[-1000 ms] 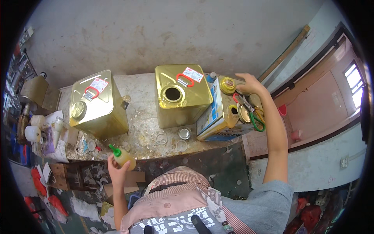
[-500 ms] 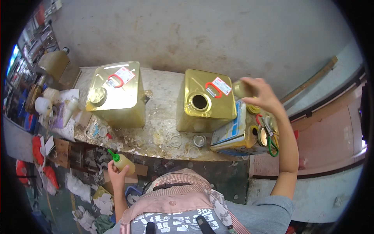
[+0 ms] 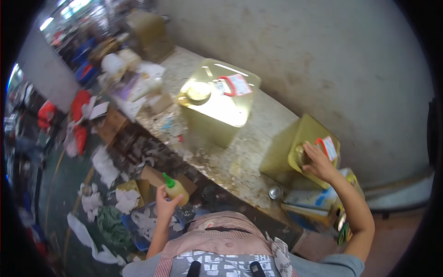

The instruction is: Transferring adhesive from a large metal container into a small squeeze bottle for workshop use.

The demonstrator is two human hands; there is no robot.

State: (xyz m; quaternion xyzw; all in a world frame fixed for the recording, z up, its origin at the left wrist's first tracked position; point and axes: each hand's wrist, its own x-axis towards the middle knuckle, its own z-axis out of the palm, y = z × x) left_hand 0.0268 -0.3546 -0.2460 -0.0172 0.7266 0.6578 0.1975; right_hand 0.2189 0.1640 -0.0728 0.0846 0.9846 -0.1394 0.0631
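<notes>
My left hand (image 3: 164, 205), below the bench edge, is wrapped round a squeeze bottle (image 3: 179, 192) with a green nozzle and yellowish contents. At the right, my right hand (image 3: 319, 165) reaches over the top of a square gold tin (image 3: 281, 159). Its fingers grip a round gold cap (image 3: 300, 155) at the tin's opening; they partly hide it, so how it is seated does not show. Beside the hand lies the tin's red handle (image 3: 328, 148) with a white label. Another gold tin (image 3: 214, 124) stands to the left, a round cap (image 3: 199, 92) on its top.
Both tins stand on a worn, littered bench (image 3: 230, 177) along a grey wall. A blue-and-white metal can (image 3: 307, 203) is at the right end, near a small round metal lid (image 3: 275, 192). Plastic containers (image 3: 113, 63) stand at the far left. Scraps and a blue tub (image 3: 138, 240) lie below.
My view has turned left, so the bench appears tilted. My right hand has brought the gold cap from beside the right tin onto its opening. The left hand still holds the bottle.
</notes>
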